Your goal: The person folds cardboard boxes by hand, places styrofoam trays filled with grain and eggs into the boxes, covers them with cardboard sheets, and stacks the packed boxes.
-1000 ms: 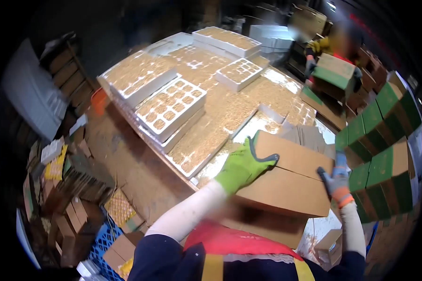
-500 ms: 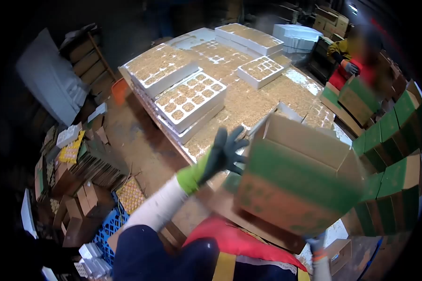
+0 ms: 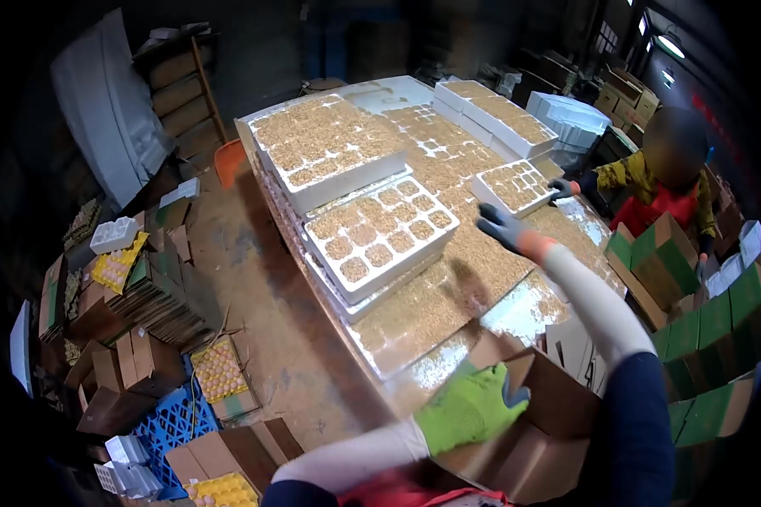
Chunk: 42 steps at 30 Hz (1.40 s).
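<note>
**Right Hand Reaches Over Table, Left at Open Carton**

The person's right hand (image 3: 509, 231) is empty, fingers extended, just beside a small white tray (image 3: 511, 188) of grain-like filling on the table (image 3: 385, 91). The left hand (image 3: 475, 407), fingers curled, is at an open carton (image 3: 560, 404) before the person; whether it grips is unclear. A co-worker's hand (image 3: 564, 188) is at the tray's far end.
</note>
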Motion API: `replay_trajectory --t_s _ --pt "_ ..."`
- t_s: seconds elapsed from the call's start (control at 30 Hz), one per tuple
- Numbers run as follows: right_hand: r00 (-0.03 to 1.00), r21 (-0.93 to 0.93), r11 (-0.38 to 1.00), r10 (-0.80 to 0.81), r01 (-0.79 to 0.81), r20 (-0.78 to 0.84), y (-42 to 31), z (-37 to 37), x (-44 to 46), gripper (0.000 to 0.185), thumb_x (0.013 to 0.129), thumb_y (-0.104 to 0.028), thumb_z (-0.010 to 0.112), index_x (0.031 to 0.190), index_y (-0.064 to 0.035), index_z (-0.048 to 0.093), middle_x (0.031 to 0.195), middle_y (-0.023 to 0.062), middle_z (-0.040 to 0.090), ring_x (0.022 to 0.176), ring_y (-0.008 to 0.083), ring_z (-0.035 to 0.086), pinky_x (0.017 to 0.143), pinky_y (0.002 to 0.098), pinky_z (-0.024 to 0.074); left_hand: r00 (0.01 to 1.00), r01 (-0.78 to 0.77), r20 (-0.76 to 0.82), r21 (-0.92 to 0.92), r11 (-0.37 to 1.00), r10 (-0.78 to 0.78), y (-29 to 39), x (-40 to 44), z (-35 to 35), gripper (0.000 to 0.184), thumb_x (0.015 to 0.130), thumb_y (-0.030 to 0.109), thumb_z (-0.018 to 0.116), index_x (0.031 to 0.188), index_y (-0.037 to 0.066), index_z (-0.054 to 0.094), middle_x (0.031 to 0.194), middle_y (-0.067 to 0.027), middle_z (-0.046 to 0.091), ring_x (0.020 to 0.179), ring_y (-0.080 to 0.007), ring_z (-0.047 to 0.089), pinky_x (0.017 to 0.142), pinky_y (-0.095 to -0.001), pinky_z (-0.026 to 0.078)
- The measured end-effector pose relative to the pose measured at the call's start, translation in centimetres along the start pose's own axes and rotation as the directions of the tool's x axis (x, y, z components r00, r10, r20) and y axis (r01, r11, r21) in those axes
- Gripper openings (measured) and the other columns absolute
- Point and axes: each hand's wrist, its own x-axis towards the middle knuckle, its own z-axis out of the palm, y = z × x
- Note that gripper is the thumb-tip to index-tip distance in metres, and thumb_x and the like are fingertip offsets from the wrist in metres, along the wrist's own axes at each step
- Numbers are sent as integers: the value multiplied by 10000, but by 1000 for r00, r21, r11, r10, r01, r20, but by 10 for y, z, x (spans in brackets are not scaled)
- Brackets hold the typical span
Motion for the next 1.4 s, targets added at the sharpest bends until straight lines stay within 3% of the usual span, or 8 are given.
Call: replay_trajectory --t_s 0.27,0.37,0.47,0.77,0.83,0.93,1.07,1.4 --pt "820 479 673 525 -563 228 -11 78 54 822 832 -702 623 1286 -17 599 1222 158 643 1111 238 594 926 391 483 975 94 218 -235 967 -42 -31 -3 12 296 872 226 675 1127 75 663 922 -234 591 807 -378 595 693 -477 480" --pt "998 603 798 -29 -8 51 18 124 49 850 832 -603 702 1408 -17 482 1346 145 571 1166 225 563 951 368 480 972 32 237 -144 989 3 -34 0 13 301 871 206 674 1160 119 673 969 -245 604 839 -384 613 704 -491 499" --pt "995 712 696 33 -92 96 -48 87 22 512 967 -240 638 1435 -89 495 1501 125 414 1349 237 437 1128 369 365 976 -199 -108 -108 974 187 -36 -6 24 326 878 229 675 1182 111 665 1066 -298 618 899 -423 636 748 -537 530" --pt "878 937 348 446 7 -172 -83 -65 -241 572 939 -311 677 1384 -7 486 1280 124 630 1106 202 655 962 324 536 994 20 105 -115 993 -8 -23 -2 0 531 956 282 598 1424 67 471 1310 -247 581 929 -407 663 776 -482 548" --pt "798 945 324 557 49 -232 -101 -83 -319 541 968 -297 630 1395 -2 475 1311 130 610 1134 206 643 991 340 519 915 -401 108 132 906 389 -40 1 1 411 952 301 622 1249 17 614 1066 -270 667 833 -375 675 814 -448 545" --pt "683 962 263 689 76 -243 -142 -78 -413 511 992 -257 581 1410 10 459 1361 157 565 1209 220 599 1036 363 485 991 -9 124 -264 964 44 -46 6 7 513 909 305 671 1335 42 564 1009 -247 676 779 -340 681 715 -461 548" --pt "744 -31 844 455 -536 -489 -159 -15 -553 466 1027 -262 507 1419 -13 481 1435 215 497 1318 306 512 1068 423 456 895 -446 121 209 870 430 -60 4 9 395 951 252 592 1321 113 578 1206 -254 627 847 -414 670 724 -478 556" --pt "463 891 264 884 -370 -70 -202 12 -487 504 929 -297 696 1313 -6 546 1192 80 653 1074 143 625 909 321 521 960 -276 17 -85 957 279 -72 -9 2 619 991 382 530 1465 2 411 1098 -278 660 976 -402 660 854 -444 513"
